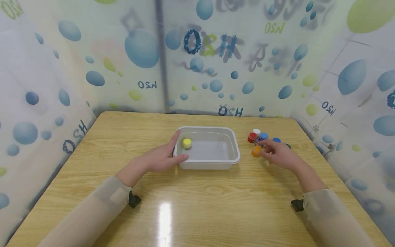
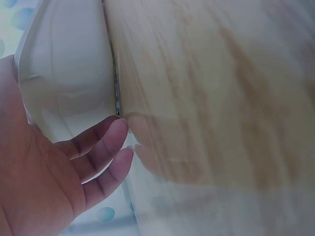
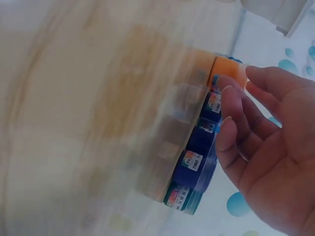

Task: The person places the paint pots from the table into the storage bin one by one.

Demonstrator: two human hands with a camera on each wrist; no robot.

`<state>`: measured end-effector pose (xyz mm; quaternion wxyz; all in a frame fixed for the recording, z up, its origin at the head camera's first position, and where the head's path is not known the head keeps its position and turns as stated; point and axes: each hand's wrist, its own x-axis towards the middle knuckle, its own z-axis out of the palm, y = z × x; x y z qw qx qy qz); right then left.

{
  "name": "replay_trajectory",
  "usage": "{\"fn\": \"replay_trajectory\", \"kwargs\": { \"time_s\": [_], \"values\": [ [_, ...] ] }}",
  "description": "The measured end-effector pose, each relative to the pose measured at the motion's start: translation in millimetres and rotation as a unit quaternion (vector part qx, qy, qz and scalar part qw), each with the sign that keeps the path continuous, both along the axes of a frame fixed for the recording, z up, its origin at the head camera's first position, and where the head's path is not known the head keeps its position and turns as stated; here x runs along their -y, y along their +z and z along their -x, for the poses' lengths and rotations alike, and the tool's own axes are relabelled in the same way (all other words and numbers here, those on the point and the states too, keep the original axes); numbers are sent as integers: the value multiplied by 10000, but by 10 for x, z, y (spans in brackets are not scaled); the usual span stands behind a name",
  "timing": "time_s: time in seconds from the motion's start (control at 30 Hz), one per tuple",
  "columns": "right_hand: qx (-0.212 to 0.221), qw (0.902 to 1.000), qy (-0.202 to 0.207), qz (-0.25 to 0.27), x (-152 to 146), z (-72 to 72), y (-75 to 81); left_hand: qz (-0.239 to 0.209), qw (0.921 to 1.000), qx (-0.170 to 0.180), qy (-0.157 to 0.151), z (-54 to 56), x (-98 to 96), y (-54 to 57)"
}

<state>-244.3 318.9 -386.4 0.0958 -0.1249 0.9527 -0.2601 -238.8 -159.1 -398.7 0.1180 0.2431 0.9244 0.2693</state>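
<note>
Pale grey tray [image 1: 213,166] at the centre of the head view, and my left hand [image 1: 160,157] grips its left end, thumb over the front rim, probably so it won't slide. One yellow jar [image 1: 187,143] sits inside, near the tray's left end. Right of centre, the other jars stand bunched on the table [image 1: 197,206], likely for easy reach. My right hand [image 1: 282,155] is at the orange jar [image 1: 256,151], nearest me in that bunch; whether my fingers pinch it or merely touch, I can't tell. Those fingers partly cover the purple jar [image 1: 260,141], and my hand hides most of the green jar [image 1: 288,145]. The right wrist view blurs the labels; only the tray's corner shows, cut off at upper right.
</note>
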Motion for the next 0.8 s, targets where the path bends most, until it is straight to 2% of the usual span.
{"fn": "replay_trajectory", "kwargs": {
  "time_s": [0.17,0.47,0.7,0.8],
  "values": [
    [177,9998,16,-125,14,56,-61,-16,10000,18,-6,-3,1,4],
    [187,9997,-64,-157,49,78,-73,-24,10000,24,-6,11,5,-5],
    [-105,9996,7,-263,26,64,-77,-39,10000,68,4,13,15,-6],
    [-274,9994,-108,-168,17,42,-51,-48,10000,71,-15,21,13,-13]
  ]
}}
